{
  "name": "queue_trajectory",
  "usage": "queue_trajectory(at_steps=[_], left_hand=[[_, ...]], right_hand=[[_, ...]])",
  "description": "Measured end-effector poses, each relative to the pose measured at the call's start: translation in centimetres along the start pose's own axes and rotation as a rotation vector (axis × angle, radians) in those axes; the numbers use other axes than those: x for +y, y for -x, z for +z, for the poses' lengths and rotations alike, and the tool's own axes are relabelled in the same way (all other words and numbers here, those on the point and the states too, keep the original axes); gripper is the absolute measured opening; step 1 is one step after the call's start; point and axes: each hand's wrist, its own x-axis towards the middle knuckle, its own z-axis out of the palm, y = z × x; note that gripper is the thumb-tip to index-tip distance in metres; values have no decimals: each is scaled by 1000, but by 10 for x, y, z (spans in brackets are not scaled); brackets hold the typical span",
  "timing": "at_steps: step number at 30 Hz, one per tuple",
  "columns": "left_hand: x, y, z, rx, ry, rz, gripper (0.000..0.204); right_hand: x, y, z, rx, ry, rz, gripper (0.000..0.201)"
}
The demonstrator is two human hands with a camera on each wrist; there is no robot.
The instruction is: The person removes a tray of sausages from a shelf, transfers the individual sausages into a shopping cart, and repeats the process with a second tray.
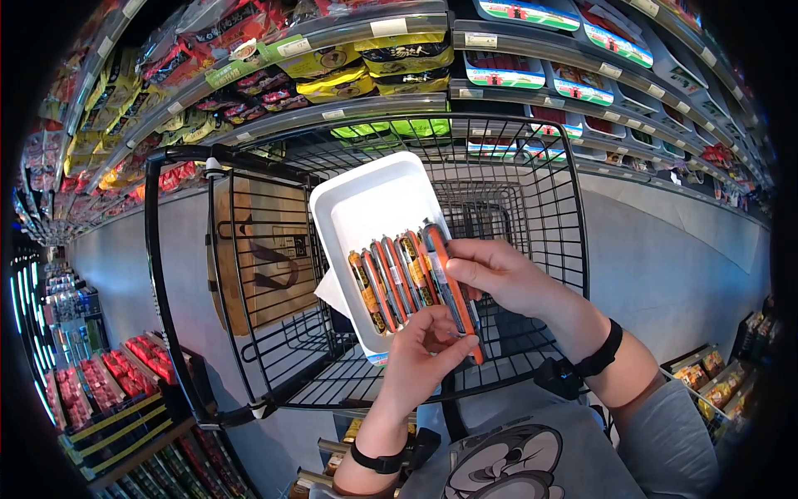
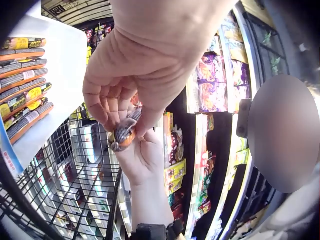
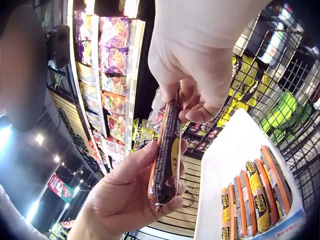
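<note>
Supermarket aisle floor (image 1: pixel 682 237): grey, showing right of centre and at left around a shopping trolley, under bright lighting.
Left hand (image 1: pixel 422 353): low centre of the frame, thumb and fingers curled round the near end of one wrapped sausage (image 1: pixel 455 291).
Right hand (image 1: pixel 499 270): right of centre, pinching that sausage nearer its far end — so both hands hold the one stick, slantwise, over the right edge of the tray.
Slip risk: the film wrapper looks slick; if one pinch loosens while the other hand turns the stick, it could swing out and drop towards the wire mesh.
White tray (image 1: pixel 374 195): centre, set askew, its upper half bare; what bears it underneath I cannot tell.
Row of sausages (image 1: pixel 391 283): side by side in the tray's lower half, black, yellow and orange.
Tipping risk: a wrist knocking the rim could tilt the tray — the row would probably slide and bunch together.
Black wire trolley (image 1: pixel 153 208): spans the middle, behind and around the tray.
Brown paper bag (image 1: pixel 229 266): left of centre, seen through the bars.
Yellow packets (image 1: pixel 411 62): top centre, on the shelves beyond.
</note>
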Motion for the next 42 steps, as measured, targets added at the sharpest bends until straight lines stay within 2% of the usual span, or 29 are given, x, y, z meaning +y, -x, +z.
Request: queue_trajectory(at_steps=[7, 11, 14, 16, 17, 18, 20, 21, 22, 23, 24, 26, 27, 29, 35, 42], left_hand=[[-3, 1, -2, -17, -31, -19, 34], [2, 2, -4, -25, -35, -44, 33], [7, 1, -6, -4, -99, -41, 30], [7, 1, -10, 17, -169, -26, 28], [4, 0, -15, 83, -179, -76, 26], [1, 0, -20, 149, -189, -127, 23], [-4, -1, -31, 134, -174, -170, 25], [-6, -1, -34, 148, -299, -183, 27], [-7, 0, -37, 162, -424, -197, 29], [-6, 1, -39, 188, -452, -190, 34], [-6, 2, -43, 188, -453, -190, 34], [-8, 4, -50, 244, -453, -192, 36], [-8, 5, -51, 244, -452, -192, 36], [-6, 5, -53, 289, -438, -178, 35], [-10, 8, -60, 325, -432, -153, 34], [-22, 8, -77, 361, -519, -125, 35]], right_hand=[[6, -3, 1, -86, 29, 52, 27], [8, -4, 6, -66, 45, 14, 28], [19, -8, 10, -78, -11, 100, 28], [29, -8, 18, 3, -85, 95, 45], [30, -8, 21, -10, 38, 177, 63], [39, -12, 24, -80, 46, 232, 65], [59, -17, 34, 7, 16, 359, 68], [74, -23, 36, 6, 19, 357, 68], [91, -30, 37, 48, 202, 322, 68], [102, -37, 37, 90, 383, 287, 69], [108, -42, 39, 90, 382, 286, 69], [114, -51, 44, 175, 595, 243, 62], [112, -54, 46, 175, 595, 243, 62], [108, -62, 48, 220, 656, 389, 62], [116, -72, 55, 387, 759, 307, 63], [112, -72, 57, 307, 802, 338, 59]])
